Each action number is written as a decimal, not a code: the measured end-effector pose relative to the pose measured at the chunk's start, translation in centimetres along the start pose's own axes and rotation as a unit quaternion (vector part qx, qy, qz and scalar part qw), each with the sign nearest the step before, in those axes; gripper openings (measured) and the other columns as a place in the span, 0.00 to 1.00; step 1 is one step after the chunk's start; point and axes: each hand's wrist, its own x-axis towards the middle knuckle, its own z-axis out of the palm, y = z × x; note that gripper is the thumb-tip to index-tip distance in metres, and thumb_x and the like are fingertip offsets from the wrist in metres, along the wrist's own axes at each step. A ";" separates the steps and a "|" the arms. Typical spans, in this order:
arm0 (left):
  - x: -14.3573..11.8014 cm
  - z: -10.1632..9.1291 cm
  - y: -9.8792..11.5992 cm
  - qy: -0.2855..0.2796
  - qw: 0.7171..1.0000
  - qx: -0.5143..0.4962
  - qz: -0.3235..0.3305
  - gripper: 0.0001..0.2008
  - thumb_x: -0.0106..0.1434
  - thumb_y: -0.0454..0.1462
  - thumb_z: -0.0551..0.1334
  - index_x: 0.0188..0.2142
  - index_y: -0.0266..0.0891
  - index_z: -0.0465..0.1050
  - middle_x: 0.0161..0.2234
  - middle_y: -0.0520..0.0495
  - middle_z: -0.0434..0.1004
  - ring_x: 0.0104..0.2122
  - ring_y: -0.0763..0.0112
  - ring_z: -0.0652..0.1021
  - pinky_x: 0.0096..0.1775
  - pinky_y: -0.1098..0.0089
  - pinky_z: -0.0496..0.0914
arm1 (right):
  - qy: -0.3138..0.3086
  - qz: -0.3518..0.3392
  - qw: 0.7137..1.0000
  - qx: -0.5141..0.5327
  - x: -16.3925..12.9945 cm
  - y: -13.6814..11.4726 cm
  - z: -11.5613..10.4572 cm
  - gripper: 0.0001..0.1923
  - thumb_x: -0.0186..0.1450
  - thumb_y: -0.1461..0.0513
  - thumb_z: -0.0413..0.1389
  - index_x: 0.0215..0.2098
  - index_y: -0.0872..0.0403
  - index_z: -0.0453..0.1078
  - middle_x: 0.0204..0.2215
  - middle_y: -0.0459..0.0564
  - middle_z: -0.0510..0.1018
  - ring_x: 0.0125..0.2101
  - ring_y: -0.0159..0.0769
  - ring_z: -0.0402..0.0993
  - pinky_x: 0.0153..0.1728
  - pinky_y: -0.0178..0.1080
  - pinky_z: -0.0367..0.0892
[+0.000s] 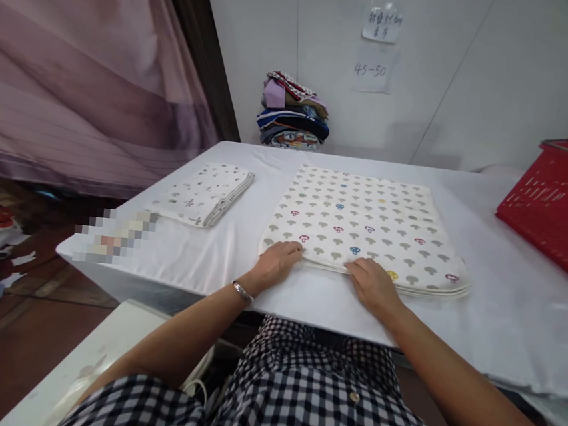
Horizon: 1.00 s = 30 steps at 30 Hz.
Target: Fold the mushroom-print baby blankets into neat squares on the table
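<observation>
Fingers [291,248] of my left hand [275,263] curl over the near edge of the mushroom-print cloth [363,221], tips tucked on top of the fabric and the thumb side down by the table cover; whether they pinch a layer or only press on it, I cannot tell. On my right hand [373,285] the fingers lie nearly flat and close together, pointing left along that same near edge, pressing the folded layers down rather than closing around anything. Both hands sit near each other, a small gap between them, at the front left part of the cloth.

I see the cloth lying flat in the middle of the white-covered table [506,301], folded into a rough square, with several layers showing as stacked edges along its near right side. A silver bracelet [242,292] rings my left wrist.

To the left, well apart from the cloth, lies a smaller folded cloth [204,193] with a sparser print. At the far edge, against the wall, stands a pile of folded fabrics [294,112] in mixed colours. A red plastic basket [558,206] rests on the right side of the table. Two paper notes [377,48] hang on the wall above.
</observation>
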 end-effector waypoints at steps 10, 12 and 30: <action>-0.1 -0.8 0.2 -0.029 0.999 -0.014 0.019 0.09 0.65 0.38 0.55 0.41 0.39 0.71 0.47 0.44 0.73 0.44 0.64 0.73 0.44 0.62 0.68 | 0.011 -0.002 1.000 0.011 -0.1 0.2 0.2 0.12 0.67 0.67 0.45 0.43 0.57 0.69 0.36 0.55 0.73 0.37 0.41 0.66 0.36 0.42 0.63; 0.1 -0.8 0.3 -0.034 0.999 0.001 0.018 0.09 0.65 0.35 0.54 0.42 0.39 0.71 0.48 0.44 0.72 0.44 0.64 0.73 0.43 0.61 0.68 | 0.018 -0.003 1.000 0.015 -0.2 0.3 0.3 0.13 0.67 0.67 0.45 0.44 0.57 0.69 0.37 0.55 0.73 0.37 0.41 0.66 0.36 0.41 0.64; -0.6 -1.4 0.1 -0.013 0.999 -0.008 0.047 0.10 0.62 0.29 0.51 0.36 0.38 0.71 0.36 0.46 0.76 0.38 0.68 0.73 0.43 0.63 0.65 | -0.020 -0.018 0.999 -0.020 0.0 -0.1 0.0 0.15 0.66 0.68 0.44 0.43 0.56 0.70 0.35 0.55 0.73 0.34 0.40 0.64 0.33 0.40 0.62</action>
